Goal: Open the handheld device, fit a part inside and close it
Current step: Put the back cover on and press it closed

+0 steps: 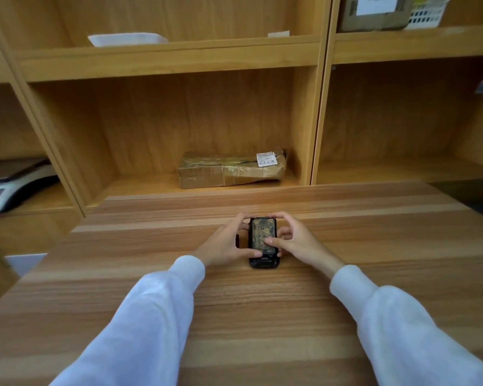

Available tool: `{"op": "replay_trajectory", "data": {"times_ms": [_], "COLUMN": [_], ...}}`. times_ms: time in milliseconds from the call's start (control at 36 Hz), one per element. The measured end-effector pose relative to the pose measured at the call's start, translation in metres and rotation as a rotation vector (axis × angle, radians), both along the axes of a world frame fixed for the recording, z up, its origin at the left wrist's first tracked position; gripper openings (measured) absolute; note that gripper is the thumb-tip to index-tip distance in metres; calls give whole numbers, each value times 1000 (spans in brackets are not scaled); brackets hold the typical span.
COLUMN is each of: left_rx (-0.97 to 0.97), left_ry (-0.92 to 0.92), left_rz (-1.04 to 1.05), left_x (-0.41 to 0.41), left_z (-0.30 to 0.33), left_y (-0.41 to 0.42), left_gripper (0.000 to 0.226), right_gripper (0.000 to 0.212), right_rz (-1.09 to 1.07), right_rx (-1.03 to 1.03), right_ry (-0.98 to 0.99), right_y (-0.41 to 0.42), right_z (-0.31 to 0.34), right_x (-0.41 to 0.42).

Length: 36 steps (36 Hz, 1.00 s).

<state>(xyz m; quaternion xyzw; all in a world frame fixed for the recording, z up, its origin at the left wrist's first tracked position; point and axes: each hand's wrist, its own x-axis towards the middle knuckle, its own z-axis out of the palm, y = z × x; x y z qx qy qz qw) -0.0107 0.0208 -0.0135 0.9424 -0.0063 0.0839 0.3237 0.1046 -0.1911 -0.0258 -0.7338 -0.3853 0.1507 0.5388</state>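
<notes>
- Since the handheld device (263, 240) lies flat on the tabletop (262, 316) out at arm's reach, the wood takes its weight and both hands are free to work on it.
- Just left of it there's a small dark piece (238, 240) on the tabletop, half hidden by the wrist. Could be the cover or the part to fit, honestly can't tell.
- Left hand (226, 243) has its fingers wrapped round the device's left edge and far corner, thumb along the near side, so it looks like the bracing hand that stops things sliding.
- The device shows a mottled yellowish face in a black frame, lower end poking out toward the person.
- Right hand (293, 240) cups the right edge, fingers curled over the top corner, thumb pressing on the face, probably seating or prying something.
- Whether it's open or shut is too small to make out.
</notes>
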Motion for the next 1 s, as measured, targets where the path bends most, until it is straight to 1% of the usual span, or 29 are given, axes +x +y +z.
{"op": "replay_trajectory", "data": {"times_ms": [167, 361, 417, 500, 639, 722, 889, 1000], "left_rx": [-27, 34, 67, 128, 202, 258, 278, 287], "left_ry": [33, 34, 25, -4, 1, 39, 89, 118], "left_rz": [-11, 4, 13, 24, 39, 67, 90, 69], "left_x": [-5, -5, -4, -3, 2, 7, 11, 8], "left_z": [2, 1, 0, 0, -1, -6, -14, -13], "left_y": [-1, -3, -2, -1, -2, -3, -1, 0], "left_gripper": [86, 88, 89, 90, 93, 98, 107, 105], "right_gripper": [51, 39, 38, 40, 43, 45, 50, 52], "right_rz": [10, -32, -58, -101, -111, -120, -133, -140], "right_rx": [-34, -97, -110, -139, -168, -197, -243, -258], "right_ry": [-12, -65, -108, -180, -173, -179, -191, -185], "right_y": [0, 0, 1, 2, 3, 5, 4, 5], "right_z": [0, -3, -2, -2, -2, -4, -6, -6], "right_x": [0, 4, 4, 5, 7, 7, 10, 11]}}
